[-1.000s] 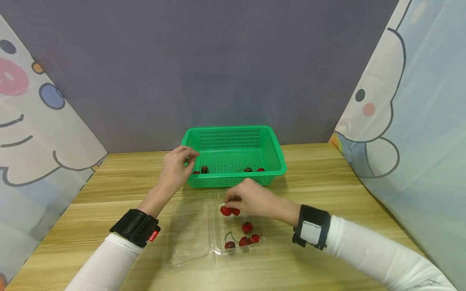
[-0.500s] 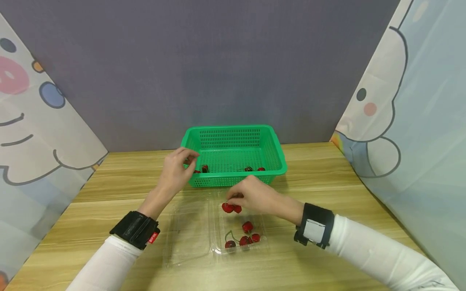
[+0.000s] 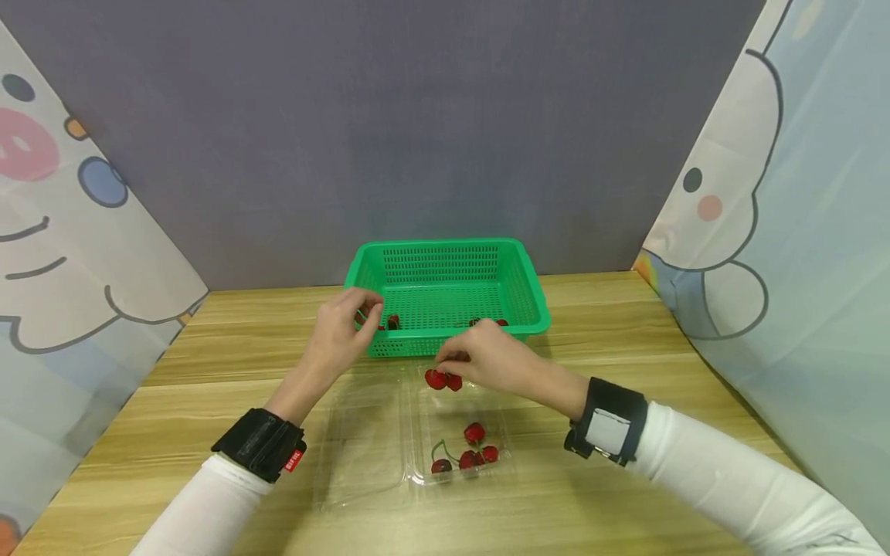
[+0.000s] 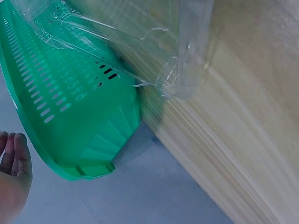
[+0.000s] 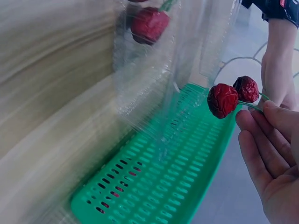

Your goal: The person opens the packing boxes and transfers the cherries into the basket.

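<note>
My right hand (image 3: 494, 357) pinches thin green stems between thumb and fingertips. Two wrinkled red cherries (image 5: 223, 100) hang from them, over the far part of a clear plastic clamshell box (image 3: 410, 432). My left hand (image 3: 341, 320) hovers at the left rim of the green basket (image 3: 538, 328), fingers loosely bent; the left wrist view shows nothing held between its fingers. Several cherries (image 3: 469, 459) lie in the near end of the box's right half, one with a curved stem. A few more cherries (image 3: 393, 322) sit inside the basket along its front wall, partly hidden.
The wooden table (image 3: 229, 371) carries the basket at the back and the clamshell in front of it. The clamshell's flat left half (image 3: 365, 440) lies spread beside the half with fruit. A grey wall (image 3: 445, 123) stands behind, with cartoon-printed sheets on both sides.
My right hand has lifted the two cherries and carried them slightly away from me, toward the basket. My left hand has barely shifted at the basket's left rim.
</note>
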`<state>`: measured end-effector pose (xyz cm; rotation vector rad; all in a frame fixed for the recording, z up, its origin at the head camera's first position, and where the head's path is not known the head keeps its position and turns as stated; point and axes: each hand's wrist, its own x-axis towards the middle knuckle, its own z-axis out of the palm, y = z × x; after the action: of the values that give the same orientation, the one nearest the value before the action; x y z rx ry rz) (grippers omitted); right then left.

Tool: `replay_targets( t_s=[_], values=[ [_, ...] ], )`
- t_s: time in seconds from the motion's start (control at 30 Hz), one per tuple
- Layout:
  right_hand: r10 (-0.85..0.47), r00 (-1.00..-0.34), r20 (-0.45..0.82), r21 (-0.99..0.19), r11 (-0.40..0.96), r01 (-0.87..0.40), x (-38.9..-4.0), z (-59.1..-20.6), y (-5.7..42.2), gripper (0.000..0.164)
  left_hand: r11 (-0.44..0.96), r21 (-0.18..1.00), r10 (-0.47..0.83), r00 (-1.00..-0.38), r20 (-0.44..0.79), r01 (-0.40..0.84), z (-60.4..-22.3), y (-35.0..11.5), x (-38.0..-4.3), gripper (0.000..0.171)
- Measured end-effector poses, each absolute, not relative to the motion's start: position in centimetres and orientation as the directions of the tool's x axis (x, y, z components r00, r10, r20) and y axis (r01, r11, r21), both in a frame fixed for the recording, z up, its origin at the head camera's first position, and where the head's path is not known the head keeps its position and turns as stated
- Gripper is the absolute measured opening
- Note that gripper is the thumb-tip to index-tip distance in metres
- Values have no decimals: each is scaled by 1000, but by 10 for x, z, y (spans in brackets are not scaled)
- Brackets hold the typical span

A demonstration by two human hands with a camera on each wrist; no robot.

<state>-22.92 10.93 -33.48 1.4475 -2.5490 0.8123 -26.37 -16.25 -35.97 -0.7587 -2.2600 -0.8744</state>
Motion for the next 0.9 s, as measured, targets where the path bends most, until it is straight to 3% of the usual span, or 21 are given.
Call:
replay_targets(
  t_s=[0.9],
  values=[
    [-645, -563, 517, -354, 437, -827, -241, -305, 129, 3, 536, 340, 442, -601, 666, 772, -358, -134, -239, 6]
  ],
)
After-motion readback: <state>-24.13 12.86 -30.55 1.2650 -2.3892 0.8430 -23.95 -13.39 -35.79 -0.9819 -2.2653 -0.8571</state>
